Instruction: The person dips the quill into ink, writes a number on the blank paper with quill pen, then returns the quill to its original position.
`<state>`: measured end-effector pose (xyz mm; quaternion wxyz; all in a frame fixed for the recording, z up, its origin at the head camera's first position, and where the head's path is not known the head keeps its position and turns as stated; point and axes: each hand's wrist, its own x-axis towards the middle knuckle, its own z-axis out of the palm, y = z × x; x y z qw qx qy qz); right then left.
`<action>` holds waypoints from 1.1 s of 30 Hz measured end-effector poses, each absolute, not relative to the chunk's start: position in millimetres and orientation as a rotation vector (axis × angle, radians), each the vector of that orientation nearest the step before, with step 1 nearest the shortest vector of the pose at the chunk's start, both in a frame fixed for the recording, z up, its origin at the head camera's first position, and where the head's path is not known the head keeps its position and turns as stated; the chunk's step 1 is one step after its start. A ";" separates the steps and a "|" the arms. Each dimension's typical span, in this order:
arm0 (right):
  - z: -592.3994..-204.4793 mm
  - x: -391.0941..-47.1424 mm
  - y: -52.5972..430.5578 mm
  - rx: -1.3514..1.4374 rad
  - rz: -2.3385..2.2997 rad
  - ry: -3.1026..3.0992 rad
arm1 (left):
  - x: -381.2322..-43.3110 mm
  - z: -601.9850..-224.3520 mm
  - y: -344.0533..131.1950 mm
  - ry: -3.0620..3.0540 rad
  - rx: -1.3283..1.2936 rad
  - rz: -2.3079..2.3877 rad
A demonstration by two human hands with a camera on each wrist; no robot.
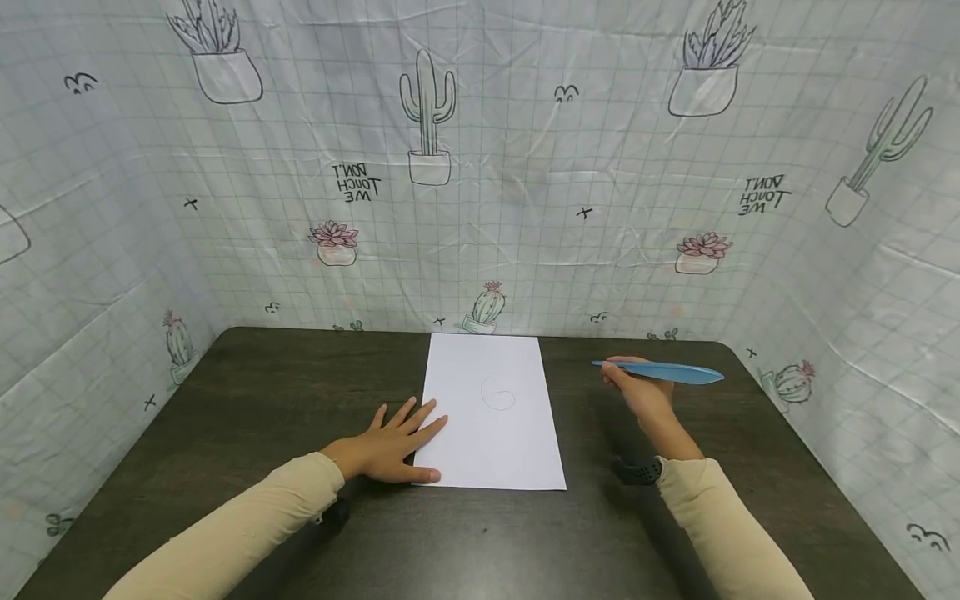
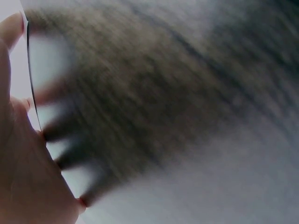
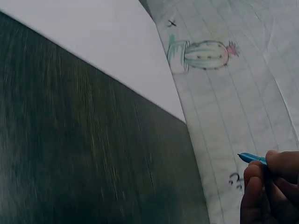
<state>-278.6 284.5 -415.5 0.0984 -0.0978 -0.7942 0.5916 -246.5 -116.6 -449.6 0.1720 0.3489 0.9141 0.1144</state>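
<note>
A white sheet of paper (image 1: pixel 495 450) lies on the dark table, bearing a thin drawn figure like a 6 (image 1: pixel 498 394). My left hand (image 1: pixel 390 446) rests with fingers spread across the sheet's left edge, thumb near its lower left corner. In the left wrist view, the palm side of that hand (image 2: pixel 28 154) shows at the left. Right of the sheet, my right hand (image 1: pixel 641 396) pinches a blue pen (image 1: pixel 678 372) near its tip, its broad leaf-shaped end pointing right. The right wrist view shows the pen's dark point (image 3: pixel 240 155) emerging from the fingers (image 3: pixel 254 186).
The dark wooden table (image 1: pixel 262 400) has rounded back corners. A white cloth (image 1: pixel 510 208) printed with cacti and a grid hangs behind it and along both sides. A dark band (image 1: pixel 636 472) sits at the right wrist, by the beige sleeve (image 1: pixel 720 517).
</note>
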 end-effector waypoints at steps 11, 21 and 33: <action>-418.0 -267.1 329.5 -0.390 1.814 -2.265 | -248.4 -453.5 -117.3 2.595 1.006 0.325; -417.2 -253.3 370.5 -0.471 1.930 -2.083 | -250.7 -460.4 -118.2 2.601 1.005 0.324; -427.4 -243.9 386.0 -0.334 1.186 -2.473 | -247.6 -450.1 -115.1 2.589 0.991 0.304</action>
